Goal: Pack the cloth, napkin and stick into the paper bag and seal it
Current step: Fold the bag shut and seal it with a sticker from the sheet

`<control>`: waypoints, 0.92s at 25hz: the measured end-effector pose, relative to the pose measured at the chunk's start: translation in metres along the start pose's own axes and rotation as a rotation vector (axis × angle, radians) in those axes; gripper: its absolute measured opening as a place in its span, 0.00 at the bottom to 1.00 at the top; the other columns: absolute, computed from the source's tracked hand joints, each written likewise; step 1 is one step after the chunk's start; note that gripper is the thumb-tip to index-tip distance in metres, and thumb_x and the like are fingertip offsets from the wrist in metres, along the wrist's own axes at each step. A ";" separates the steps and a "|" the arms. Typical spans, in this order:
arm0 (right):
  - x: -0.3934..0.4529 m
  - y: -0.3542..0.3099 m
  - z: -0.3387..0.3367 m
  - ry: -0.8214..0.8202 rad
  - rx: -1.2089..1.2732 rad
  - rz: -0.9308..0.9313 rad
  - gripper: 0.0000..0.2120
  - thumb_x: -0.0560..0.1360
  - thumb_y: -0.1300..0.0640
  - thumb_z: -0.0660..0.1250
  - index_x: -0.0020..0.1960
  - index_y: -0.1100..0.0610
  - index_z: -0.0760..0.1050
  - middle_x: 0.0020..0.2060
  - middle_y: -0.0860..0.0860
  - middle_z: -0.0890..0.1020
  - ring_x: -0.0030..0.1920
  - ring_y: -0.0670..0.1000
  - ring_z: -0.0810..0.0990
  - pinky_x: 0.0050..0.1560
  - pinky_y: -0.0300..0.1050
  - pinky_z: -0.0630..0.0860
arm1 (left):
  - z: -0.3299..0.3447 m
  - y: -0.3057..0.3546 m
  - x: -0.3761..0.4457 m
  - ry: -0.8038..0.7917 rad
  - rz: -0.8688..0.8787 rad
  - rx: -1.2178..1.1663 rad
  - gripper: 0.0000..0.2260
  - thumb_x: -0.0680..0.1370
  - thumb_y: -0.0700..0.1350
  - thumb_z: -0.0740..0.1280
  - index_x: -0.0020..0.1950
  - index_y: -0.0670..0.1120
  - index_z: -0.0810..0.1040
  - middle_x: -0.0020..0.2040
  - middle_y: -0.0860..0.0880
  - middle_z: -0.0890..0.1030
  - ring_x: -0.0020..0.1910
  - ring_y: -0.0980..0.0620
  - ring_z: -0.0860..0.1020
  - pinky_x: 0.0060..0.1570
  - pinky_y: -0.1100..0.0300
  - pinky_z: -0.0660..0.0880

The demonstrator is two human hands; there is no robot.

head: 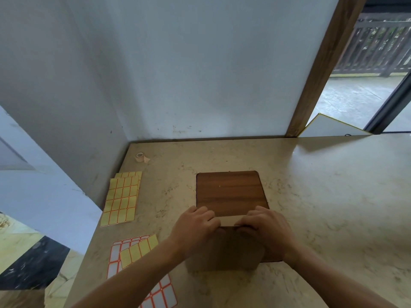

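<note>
A brown paper bag [224, 250] stands on the near part of a dark wooden board [230, 192] on the beige table [322, 185]. My left hand [195, 227] and my right hand [264, 227] both grip the bag's top edge, one at each end. Between them a pale folded strip of the bag's top [229, 220] shows. The cloth, napkin and stick are not visible anywhere; the bag's inside is hidden.
Sheets of yellow labels [121, 200] lie at the left. More label sheets [138, 263], partly peeled to white, lie under my left forearm. A small tape roll [140, 157] sits in the far left corner by the wall. A wooden post [322, 70] rises at back right.
</note>
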State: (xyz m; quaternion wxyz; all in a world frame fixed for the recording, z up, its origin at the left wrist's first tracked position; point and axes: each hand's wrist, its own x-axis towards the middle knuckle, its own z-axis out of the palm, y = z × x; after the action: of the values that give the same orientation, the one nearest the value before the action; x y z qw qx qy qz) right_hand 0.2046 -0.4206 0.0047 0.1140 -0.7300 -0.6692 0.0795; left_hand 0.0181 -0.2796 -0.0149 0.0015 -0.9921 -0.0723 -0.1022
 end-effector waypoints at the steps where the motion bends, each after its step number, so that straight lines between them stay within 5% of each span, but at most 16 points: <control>1: 0.000 0.001 0.001 0.007 0.016 0.002 0.12 0.78 0.43 0.61 0.58 0.41 0.79 0.48 0.40 0.83 0.46 0.44 0.77 0.41 0.38 0.73 | 0.000 -0.004 -0.006 0.003 -0.013 -0.012 0.11 0.80 0.54 0.61 0.46 0.51 0.79 0.40 0.53 0.80 0.36 0.54 0.75 0.38 0.60 0.73; 11: -0.023 0.023 -0.003 0.107 0.190 0.107 0.09 0.75 0.53 0.69 0.53 0.42 0.83 0.43 0.39 0.85 0.43 0.40 0.82 0.46 0.40 0.79 | -0.011 -0.033 -0.052 0.103 -0.161 -0.211 0.13 0.80 0.52 0.58 0.47 0.51 0.81 0.40 0.54 0.81 0.38 0.56 0.75 0.36 0.63 0.71; 16: -0.034 0.027 -0.001 0.239 0.313 0.163 0.08 0.69 0.57 0.75 0.46 0.47 0.85 0.37 0.38 0.85 0.37 0.36 0.82 0.41 0.31 0.78 | -0.008 -0.035 -0.061 0.156 -0.306 -0.338 0.01 0.76 0.44 0.71 0.45 0.49 0.83 0.40 0.55 0.82 0.40 0.55 0.77 0.34 0.57 0.77; 18: -0.037 0.029 0.002 0.326 0.297 0.209 0.06 0.66 0.56 0.78 0.41 0.48 0.85 0.33 0.38 0.84 0.33 0.35 0.80 0.38 0.28 0.76 | -0.005 -0.035 -0.060 0.201 -0.461 -0.421 0.04 0.72 0.43 0.75 0.44 0.50 0.84 0.39 0.56 0.82 0.41 0.57 0.76 0.35 0.55 0.77; 23: -0.029 0.039 -0.002 0.396 0.271 0.185 0.03 0.65 0.54 0.78 0.39 0.50 0.84 0.31 0.41 0.83 0.31 0.38 0.80 0.33 0.36 0.79 | -0.003 -0.037 -0.048 0.266 -0.515 -0.410 0.05 0.71 0.42 0.76 0.45 0.51 0.85 0.39 0.58 0.82 0.41 0.59 0.74 0.34 0.55 0.75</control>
State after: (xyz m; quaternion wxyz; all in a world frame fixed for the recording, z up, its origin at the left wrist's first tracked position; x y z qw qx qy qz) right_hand 0.2401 -0.4530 -0.0049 0.3317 -0.7674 -0.5476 0.0340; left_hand -0.0345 -0.2496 -0.0221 -0.2139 -0.8991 -0.2971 -0.2399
